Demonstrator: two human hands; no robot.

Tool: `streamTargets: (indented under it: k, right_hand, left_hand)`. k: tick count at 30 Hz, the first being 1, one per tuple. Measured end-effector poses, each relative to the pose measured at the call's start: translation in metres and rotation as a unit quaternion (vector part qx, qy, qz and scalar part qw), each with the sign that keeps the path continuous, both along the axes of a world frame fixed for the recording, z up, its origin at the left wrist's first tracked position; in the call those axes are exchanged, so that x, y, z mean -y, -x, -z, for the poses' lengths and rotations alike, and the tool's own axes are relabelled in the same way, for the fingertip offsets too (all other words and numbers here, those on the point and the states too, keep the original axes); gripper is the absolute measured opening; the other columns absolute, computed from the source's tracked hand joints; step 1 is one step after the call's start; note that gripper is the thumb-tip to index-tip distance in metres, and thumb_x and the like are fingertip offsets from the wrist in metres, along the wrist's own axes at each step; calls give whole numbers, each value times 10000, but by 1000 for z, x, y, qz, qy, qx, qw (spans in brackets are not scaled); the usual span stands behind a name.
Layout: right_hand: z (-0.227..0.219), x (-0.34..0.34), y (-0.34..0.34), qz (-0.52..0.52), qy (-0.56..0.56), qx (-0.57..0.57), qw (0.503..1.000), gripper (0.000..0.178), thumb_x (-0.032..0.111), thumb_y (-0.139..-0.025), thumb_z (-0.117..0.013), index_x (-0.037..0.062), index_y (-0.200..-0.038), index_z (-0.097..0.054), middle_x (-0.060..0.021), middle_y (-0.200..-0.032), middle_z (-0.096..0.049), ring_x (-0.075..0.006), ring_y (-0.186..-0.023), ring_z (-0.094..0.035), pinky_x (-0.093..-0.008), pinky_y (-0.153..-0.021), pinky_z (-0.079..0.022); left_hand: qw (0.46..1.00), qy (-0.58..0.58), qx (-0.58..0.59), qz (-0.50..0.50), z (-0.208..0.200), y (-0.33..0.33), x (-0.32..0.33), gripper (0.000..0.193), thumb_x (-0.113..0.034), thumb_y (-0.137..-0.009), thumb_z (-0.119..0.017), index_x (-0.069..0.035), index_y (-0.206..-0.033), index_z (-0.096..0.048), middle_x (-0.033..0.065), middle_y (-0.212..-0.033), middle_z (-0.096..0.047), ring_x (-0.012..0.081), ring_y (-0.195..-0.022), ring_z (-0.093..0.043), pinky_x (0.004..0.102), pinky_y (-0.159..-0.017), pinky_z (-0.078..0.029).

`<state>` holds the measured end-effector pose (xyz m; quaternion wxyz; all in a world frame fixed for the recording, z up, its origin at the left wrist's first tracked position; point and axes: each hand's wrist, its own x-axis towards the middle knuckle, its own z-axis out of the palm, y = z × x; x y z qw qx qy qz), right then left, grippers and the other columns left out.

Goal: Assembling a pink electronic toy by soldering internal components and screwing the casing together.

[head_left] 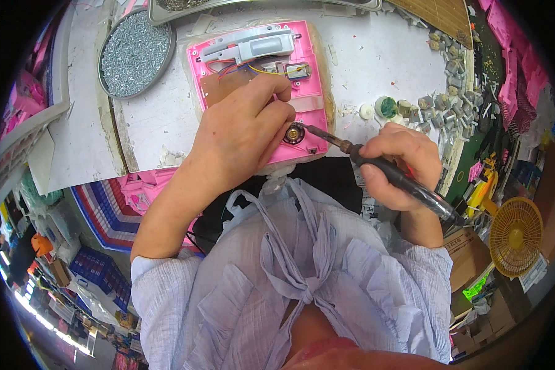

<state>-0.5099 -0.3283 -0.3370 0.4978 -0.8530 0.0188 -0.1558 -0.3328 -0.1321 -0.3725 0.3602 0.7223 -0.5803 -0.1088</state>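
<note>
A scuffed white worktable [364, 49] fills a cluttered workshop near a yellow round-caged fan [517, 237]. On it lies a smooth pink plastic shell [320, 117]. The left hand [243, 126] curls over it; whether its fingers pinch anything, I cannot tell. The right hand [407, 154] grips a slim black-handled soldering iron [413, 187], its long axis slanting, tip pointing left and away, beside the shell's round dark speaker [294, 134].

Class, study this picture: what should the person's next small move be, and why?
Probably bring the soldering iron tip gently onto the round speaker's edge, left hand steady: the right hand points the iron there, and the left hand lies close beside it. Whether the tip touches is too small to tell.
</note>
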Motion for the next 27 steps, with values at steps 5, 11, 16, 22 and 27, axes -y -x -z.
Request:
streamTargets:
  k: [5,11,16,22,27]
  right_hand:
    - [0,4,8,27,-6,6,1000,212,73,-711,-777,58,-909,-700,-7,-569,-548,-159,-501,-501,-300,-490,-375]
    - [1,3,7,16,-7,17,1000,215,78,-717,-776,55,-915,-697,-10,-580,-562,-162,-497,-502,-303,-487,-374]
    - [1,4,5,5,-5,24,1000,215,77,-718,-778,56,-915,-692,-16,-594,-581,-166,-498,-509,-305,-488,-381]
    - [0,5,5,-3,-6,19,1000,215,75,-719,-777,56,-916,-693,-22,-609,-593,-170,-505,-516,-304,-489,-385]
    - [2,6,6,-4,-2,23,1000,217,76,-718,-776,56,-918,-695,-18,-606,-586,-167,-503,-506,-304,-485,-370]
  left_hand:
    - [1000,-5,-5,-4,0,1,0,206,9,-763,-755,-45,-926,-641,103,-1057,-600,266,-875,-664,360,-709,-542]
    - [1000,-4,1,-1,-1,1,0,195,13,-768,-751,-43,-920,-644,107,-1063,-600,269,-881,-665,362,-717,-543]
    - [1000,0,-3,0,0,1,-1,201,20,-765,-750,-41,-924,-645,111,-1068,-601,272,-877,-665,363,-724,-545]
    - [1000,2,-7,2,-2,0,-1,205,28,-766,-750,-27,-931,-641,116,-1070,-605,278,-872,-672,360,-723,-549]
    - [1000,-7,-1,4,-2,0,-2,199,23,-774,-749,-27,-935,-643,119,-1073,-608,280,-881,-679,357,-727,-556]
